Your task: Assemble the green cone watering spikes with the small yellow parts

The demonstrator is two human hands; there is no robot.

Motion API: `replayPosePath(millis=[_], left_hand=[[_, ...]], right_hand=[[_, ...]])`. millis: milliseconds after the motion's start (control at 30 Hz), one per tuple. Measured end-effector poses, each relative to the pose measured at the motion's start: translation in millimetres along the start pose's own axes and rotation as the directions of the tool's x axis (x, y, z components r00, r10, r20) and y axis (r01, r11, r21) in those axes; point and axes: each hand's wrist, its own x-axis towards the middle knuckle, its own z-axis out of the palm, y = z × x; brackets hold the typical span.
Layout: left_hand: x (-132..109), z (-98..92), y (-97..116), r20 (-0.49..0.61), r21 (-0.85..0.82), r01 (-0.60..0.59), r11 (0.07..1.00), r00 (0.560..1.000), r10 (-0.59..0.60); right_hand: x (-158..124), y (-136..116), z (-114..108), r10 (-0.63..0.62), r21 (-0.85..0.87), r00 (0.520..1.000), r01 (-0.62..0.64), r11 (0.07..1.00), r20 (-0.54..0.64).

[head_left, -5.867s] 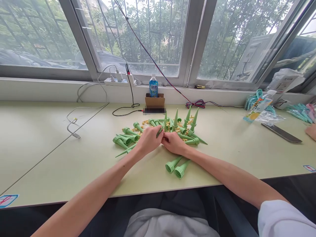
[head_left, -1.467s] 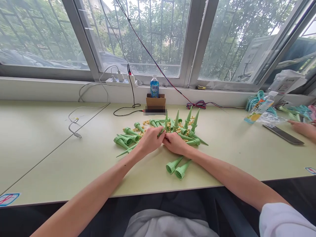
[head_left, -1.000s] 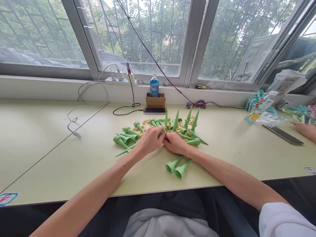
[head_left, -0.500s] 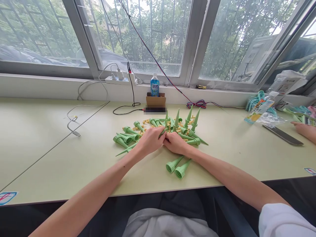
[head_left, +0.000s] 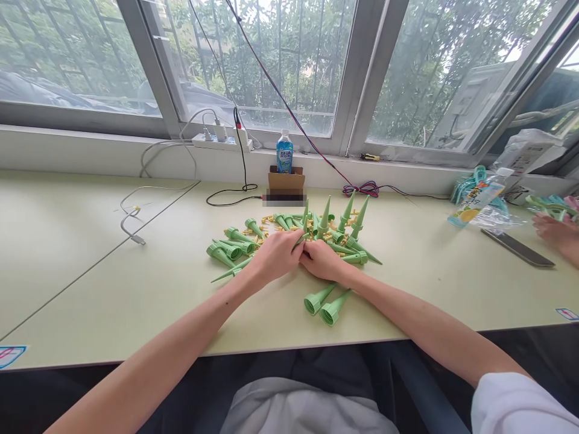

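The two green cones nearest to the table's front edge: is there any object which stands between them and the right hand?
Nothing visible stands between the right hand and the two green cones; the right forearm itself hides their narrow tips.

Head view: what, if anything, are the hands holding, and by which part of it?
The left hand grips a green plastic spike, mostly covered, so by which part cannot be told. Any hold by the right hand is hidden.
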Motion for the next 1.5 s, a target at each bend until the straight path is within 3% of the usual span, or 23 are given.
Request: replayPosePath(millis=[700, 1133, 1500], left_hand=[[-0.5, -1.1, 3.1, 0.011, -0.007, -0.018, 1.000, 1.000, 0.019], [0.9, 1.5, -2.3, -0.076, -0.119, -0.064, 0.991, 0.996, 0.056], [2.9, 2.5, -4.8, -0.163, -0.161, 0.028, 0.987, 0.985, -0.055]], right_hand=[[-1.6, 1.1, -1.7, -0.022, -0.002, 1.000, 0.022, 1.000, -0.004], [-1.2, 5.6, 0.3, -0.075, -0.042, 0.997, 0.075, 0.996, -0.017], [-0.8, -0.7, 1.9, -0.039, 0.216, 0.985, 0.076, 0.973, -0.170]])
